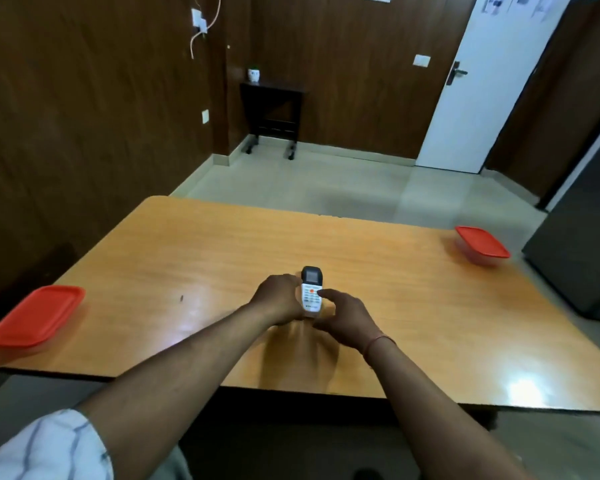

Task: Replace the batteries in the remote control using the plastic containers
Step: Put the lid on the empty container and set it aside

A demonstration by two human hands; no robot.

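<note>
A white remote control with a dark screen and an orange button stands face up over the middle of the wooden table. My left hand grips its left side. My right hand is beside its lower right edge, with one fingertip touching near the orange button. One plastic container with a red lid sits at the table's near left corner. A second red-lidded container sits at the far right corner. Both lids are on. No batteries are visible.
A small dark speck lies on the table left of my hands. A dark cabinet stands close to the table's right side. Beyond the table are a tiled floor, a small dark side table and a white door.
</note>
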